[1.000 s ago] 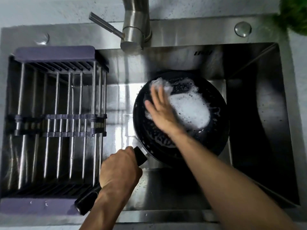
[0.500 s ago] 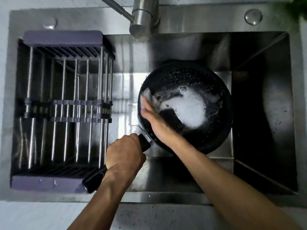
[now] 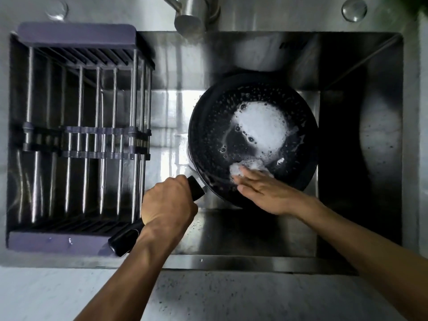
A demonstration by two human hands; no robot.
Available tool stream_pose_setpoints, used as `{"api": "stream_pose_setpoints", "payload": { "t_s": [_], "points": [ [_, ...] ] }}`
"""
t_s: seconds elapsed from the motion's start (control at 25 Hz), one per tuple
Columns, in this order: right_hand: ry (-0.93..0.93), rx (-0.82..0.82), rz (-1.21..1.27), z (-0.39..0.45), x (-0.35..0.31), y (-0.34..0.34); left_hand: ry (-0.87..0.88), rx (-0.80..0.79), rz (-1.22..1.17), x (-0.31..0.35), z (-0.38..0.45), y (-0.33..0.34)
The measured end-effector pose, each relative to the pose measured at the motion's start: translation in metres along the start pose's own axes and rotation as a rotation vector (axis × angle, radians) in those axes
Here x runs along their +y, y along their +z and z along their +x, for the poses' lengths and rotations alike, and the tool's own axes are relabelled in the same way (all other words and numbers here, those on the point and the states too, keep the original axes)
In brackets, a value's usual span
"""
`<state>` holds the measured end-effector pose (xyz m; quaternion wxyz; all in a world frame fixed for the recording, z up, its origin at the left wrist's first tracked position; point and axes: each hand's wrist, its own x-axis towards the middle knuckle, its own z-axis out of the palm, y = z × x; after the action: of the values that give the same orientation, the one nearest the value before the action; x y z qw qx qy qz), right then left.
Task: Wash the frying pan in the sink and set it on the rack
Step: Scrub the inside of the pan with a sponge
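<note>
A black frying pan [image 3: 231,117] sits in the middle of the steel sink [image 3: 361,135], with white foam [image 3: 261,126] pooled inside it. My left hand [image 3: 168,202] grips the pan's black handle [image 3: 124,242], which points toward the near left. My right hand [image 3: 261,188] lies flat with straight fingers on the pan's near inner rim, its fingertips in a small lump of foam. The drying rack [image 3: 78,135], steel rods with purple ends, spans the sink's left part and holds nothing.
The steel faucet [image 3: 192,17] stands at the back, its spout above the pan's far left. A round cap [image 3: 354,9] sits on the sink deck at the back right. A speckled counter [image 3: 231,297] runs along the near edge.
My right hand has swept from the pan's far left, down its left side, to the near rim, dragging foam along. My left hand has kept its grip on the handle.
</note>
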<state>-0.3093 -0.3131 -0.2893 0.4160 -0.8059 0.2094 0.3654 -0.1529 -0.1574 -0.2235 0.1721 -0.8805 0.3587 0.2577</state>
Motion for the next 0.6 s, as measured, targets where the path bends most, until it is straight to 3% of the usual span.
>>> {"api": "stream_pose_setpoints", "payload": {
  "t_s": [0.16,0.28,0.36,0.44,0.52,0.6],
  "points": [
    [-0.133,0.163,0.148,0.060,-0.037,-0.031,-0.007,-0.024,-0.027,0.002,0.000,0.000],
    [0.133,0.314,0.010,0.054,0.018,-0.060,-0.008,-0.028,-0.035,0.001,0.001,0.000],
    [0.219,0.245,-0.036,0.016,0.038,-0.034,0.003,-0.037,-0.026,0.002,0.001,-0.003],
    [-0.016,0.119,0.056,0.018,0.003,0.000,0.001,-0.056,-0.030,0.001,-0.002,-0.004],
    [-0.139,0.138,0.132,0.051,-0.022,-0.023,0.003,-0.054,-0.042,0.002,0.000,-0.004],
    [0.030,0.232,0.085,0.061,-0.002,-0.070,-0.005,-0.049,-0.050,0.002,0.001,-0.002]
  ]
}}
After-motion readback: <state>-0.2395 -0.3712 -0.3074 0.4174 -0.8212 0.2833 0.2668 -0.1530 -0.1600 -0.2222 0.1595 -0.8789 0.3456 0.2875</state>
